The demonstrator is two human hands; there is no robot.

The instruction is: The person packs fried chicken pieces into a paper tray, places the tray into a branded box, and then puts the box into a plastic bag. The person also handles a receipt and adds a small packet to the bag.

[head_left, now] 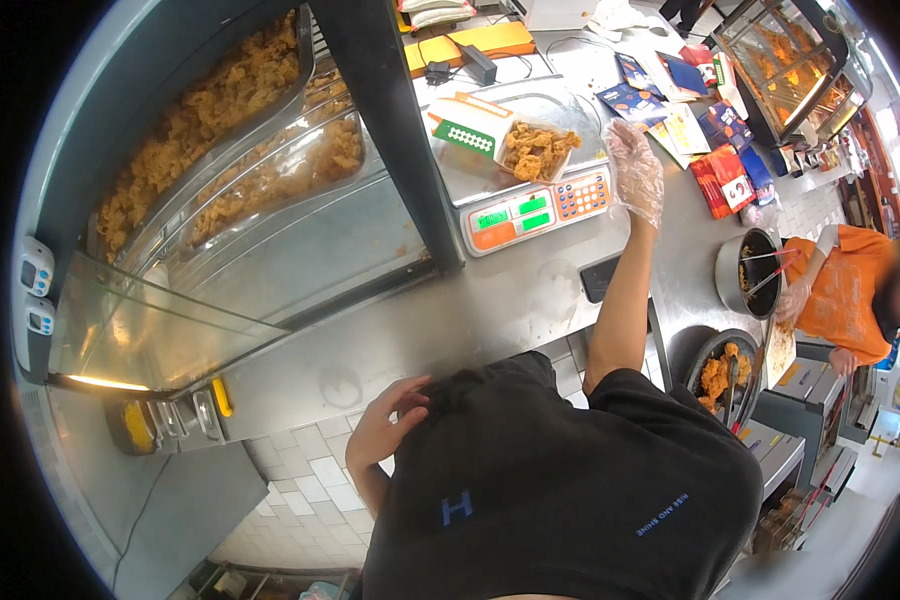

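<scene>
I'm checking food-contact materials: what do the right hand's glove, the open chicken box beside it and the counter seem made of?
Glove: probably thin, glossy clear plastic; it is see-through, with loose, shiny wrinkles.
Box: likely printed paperboard, perhaps coated; it has flat, stiff walls, though any coating is unclear.
Counter: looks like satin stainless steel, grey with soft, smeared reflections.

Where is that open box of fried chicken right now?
In the head view, the open box is at upper centre, on the metal pan of the scale, left of the gloved right hand.
</scene>
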